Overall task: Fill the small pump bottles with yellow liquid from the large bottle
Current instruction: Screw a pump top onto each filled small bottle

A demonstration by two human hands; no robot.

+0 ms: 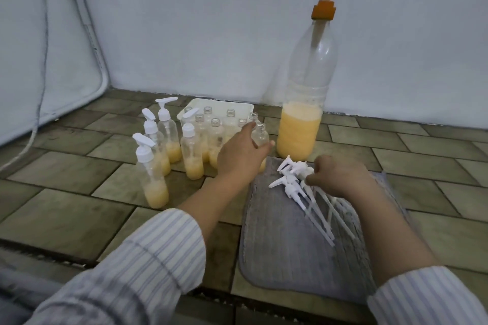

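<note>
The left hand (pixel 241 154) is curling its fingers round an uncapped small bottle (pixel 260 137), just left of the large bottle (pixel 303 103), which is standing a third full of yellow liquid. In front of the large bottle, the right hand (pixel 334 175) is pinching a loose pump top (pixel 290 175) from the pile lying on the grey mat (pixel 290 250). Capped small bottles (pixel 158 150) are standing well left.

Yellow liquid (pixel 298 137), orange pump (pixel 324 9), white pump heads (pixel 290 174), grey mat (pixel 295 245), striped sleeves (pixel 148 266)
</note>
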